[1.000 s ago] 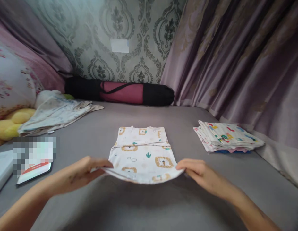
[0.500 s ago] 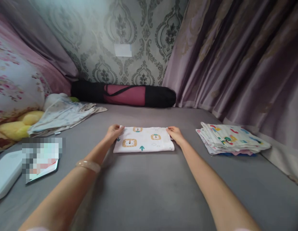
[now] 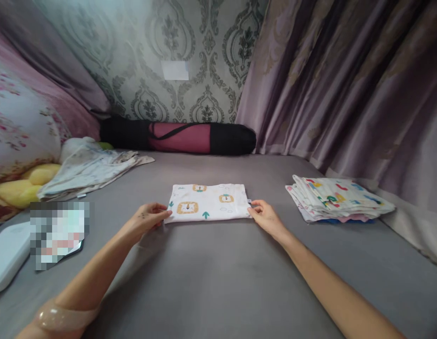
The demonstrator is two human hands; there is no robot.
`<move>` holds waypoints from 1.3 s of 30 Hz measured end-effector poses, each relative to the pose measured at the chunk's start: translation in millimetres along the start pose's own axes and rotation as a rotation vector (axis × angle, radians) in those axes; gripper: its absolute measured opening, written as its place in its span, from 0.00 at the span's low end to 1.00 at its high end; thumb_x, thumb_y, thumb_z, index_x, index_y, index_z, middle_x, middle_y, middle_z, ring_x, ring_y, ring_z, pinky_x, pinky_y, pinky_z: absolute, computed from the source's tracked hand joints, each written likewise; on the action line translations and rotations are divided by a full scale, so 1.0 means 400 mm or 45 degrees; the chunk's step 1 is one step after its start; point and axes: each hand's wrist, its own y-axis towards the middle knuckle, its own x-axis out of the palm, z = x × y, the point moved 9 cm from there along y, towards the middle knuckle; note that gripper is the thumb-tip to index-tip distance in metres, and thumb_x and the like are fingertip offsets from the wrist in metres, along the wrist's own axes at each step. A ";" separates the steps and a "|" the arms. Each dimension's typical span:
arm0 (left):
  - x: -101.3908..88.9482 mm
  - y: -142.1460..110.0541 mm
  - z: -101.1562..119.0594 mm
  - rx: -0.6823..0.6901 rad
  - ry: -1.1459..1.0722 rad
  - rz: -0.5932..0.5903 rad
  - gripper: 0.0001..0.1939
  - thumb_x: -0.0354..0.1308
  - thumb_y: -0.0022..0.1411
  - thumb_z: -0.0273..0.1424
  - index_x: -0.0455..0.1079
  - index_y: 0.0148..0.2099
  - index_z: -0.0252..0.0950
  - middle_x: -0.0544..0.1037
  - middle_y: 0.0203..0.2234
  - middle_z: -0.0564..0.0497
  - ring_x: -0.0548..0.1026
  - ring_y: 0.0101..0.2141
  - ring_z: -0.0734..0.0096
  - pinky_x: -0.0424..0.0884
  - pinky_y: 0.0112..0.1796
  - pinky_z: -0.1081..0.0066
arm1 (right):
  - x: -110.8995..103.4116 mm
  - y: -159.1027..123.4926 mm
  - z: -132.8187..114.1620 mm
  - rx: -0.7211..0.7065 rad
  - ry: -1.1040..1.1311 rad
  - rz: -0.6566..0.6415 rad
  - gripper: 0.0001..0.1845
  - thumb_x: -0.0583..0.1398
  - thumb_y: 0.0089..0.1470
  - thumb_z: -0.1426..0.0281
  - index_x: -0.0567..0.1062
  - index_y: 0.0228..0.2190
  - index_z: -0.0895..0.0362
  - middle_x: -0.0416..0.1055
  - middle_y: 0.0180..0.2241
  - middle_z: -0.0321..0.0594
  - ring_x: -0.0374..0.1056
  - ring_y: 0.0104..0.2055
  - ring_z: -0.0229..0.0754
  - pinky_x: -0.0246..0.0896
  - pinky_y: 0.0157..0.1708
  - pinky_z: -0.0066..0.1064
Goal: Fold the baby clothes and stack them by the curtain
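Observation:
A white cloth (image 3: pixel 214 207) printed with orange lion faces and green leaves lies folded into a flat rectangle on the grey bed sheet (image 3: pixel 211 273). My left hand (image 3: pixel 151 216) pinches its near left corner, thumb on top and the other fingers partly hidden below. At the right edge, close to the near corner, my right hand (image 3: pixel 266 217) holds the cloth in the same way, beside a small label. On the right lies a stack of folded cloths (image 3: pixel 345 197), the top one with a colourful print.
A black and maroon long bag (image 3: pixel 183 138) lies against the patterned wall. To the left are a crumpled pale cloth (image 3: pixel 94 169), a yellow plush thing (image 3: pixel 24 188), a floral pillow (image 3: pixel 20 122), a white object (image 3: pixel 10 254) and a blurred-out flat device (image 3: pixel 59 235). Curtains (image 3: pixel 327 84) hang at the right.
Both hands have slid from the cloth's far corners toward me, down to its near corners. The cloth stays folded in about the same place; the view has shifted slightly.

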 end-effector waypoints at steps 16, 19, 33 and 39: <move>-0.009 0.021 -0.029 0.218 0.363 -0.010 0.27 0.58 0.48 0.49 0.67 0.44 0.34 0.74 0.23 0.53 0.71 0.22 0.69 0.64 0.24 0.71 | 0.008 -0.045 0.004 0.053 -0.140 -0.112 0.15 0.53 0.52 0.68 0.72 0.40 0.59 0.74 0.27 0.37 0.65 0.18 0.36 0.60 0.22 0.28; -0.043 0.023 0.012 0.314 0.565 0.194 0.22 0.54 0.54 0.45 0.68 0.44 0.34 0.77 0.29 0.48 0.74 0.28 0.66 0.67 0.30 0.69 | -0.017 -0.035 -0.036 -0.089 -0.306 -0.040 0.13 0.53 0.53 0.68 0.75 0.37 0.58 0.76 0.34 0.42 0.71 0.28 0.40 0.65 0.31 0.31; 0.321 0.081 0.221 0.806 1.260 0.241 0.24 0.41 0.68 0.29 0.58 0.63 0.26 0.63 0.61 0.37 0.54 0.63 0.50 0.52 0.60 0.53 | 0.319 0.020 -0.299 -0.752 -0.899 -0.324 0.29 0.44 0.63 0.68 0.57 0.63 0.63 0.51 0.65 0.46 0.40 0.68 0.49 0.29 0.65 0.46; 0.313 0.097 0.175 0.668 1.278 0.250 0.28 0.36 0.70 0.38 0.52 0.67 0.34 0.56 0.65 0.43 0.50 0.65 0.52 0.47 0.61 0.47 | 0.309 0.023 -0.271 -0.727 -0.901 -0.334 0.30 0.44 0.63 0.65 0.54 0.64 0.57 0.48 0.67 0.41 0.38 0.69 0.48 0.27 0.65 0.49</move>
